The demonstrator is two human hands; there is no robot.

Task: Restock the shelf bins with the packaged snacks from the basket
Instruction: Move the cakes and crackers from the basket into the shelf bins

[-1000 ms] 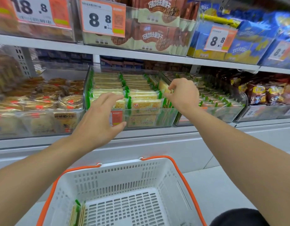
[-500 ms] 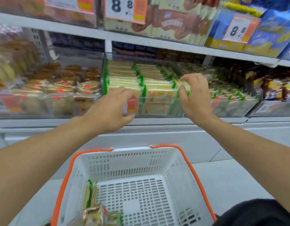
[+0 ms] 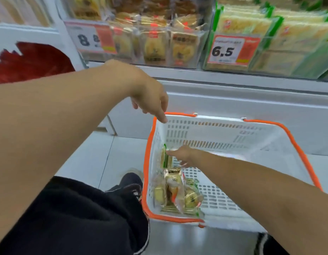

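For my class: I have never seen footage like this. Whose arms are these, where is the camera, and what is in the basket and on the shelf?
The camera sits on a person's head and looks down, so the arms are that person's own. There is one view only. The left hand hangs open above the corner of the white basket with orange handles. The right hand reaches into it, at the green-edged cracker packs; whether it grips one yet is unclear. Clear packs of yellow pastries also lie inside. Above, shelf bins hold similar snacks behind price tags.

White plastic basket with orange rim (image 3: 224, 134) stands on the floor below the clear shelf bins (image 3: 187, 52); gold-wrapped snack packs (image 3: 175, 192) lie in its left corner
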